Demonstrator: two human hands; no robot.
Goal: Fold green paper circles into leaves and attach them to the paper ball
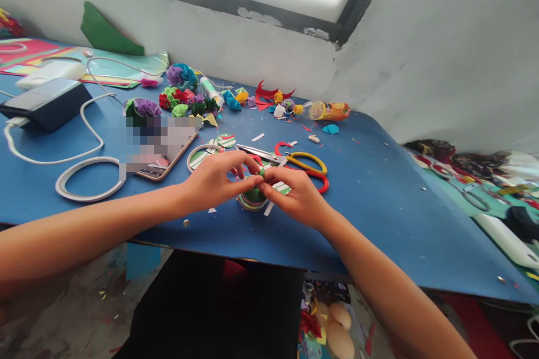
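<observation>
The left hand point(214, 179) and the right hand point(297, 193) meet over the near middle of the blue worktop point(379, 190), and both are nearly closed: the fingertips of each pinch the top of a small rolled paper flower point(254, 197) made of green, red and white strips. It seems the two hands press from opposite sides so that the coil does not spring open — a judgement from how the fingers bend inward. The flower rests on the worktop directly under the fingertips, between the two palms, with its lower layers visible below the fingers.

Just behind the hands, on the far side, lie scissors point(301, 165) with yellow and red handles, the blades pointing left; they are near enough to be picked up easily. To the left of them lie striped paper circles point(208, 152), touching the edge of a phone point(162, 148) that is flat on the worktop. A white cable point(84, 176) makes loops further left and leads to a dark charger box point(46, 102).

At the far side sits a group of finished paper flowers point(181, 95) in many colours, and to the right of them a small orange bottle point(326, 110) on its side. Small paper scraps are scattered around the hands.
</observation>
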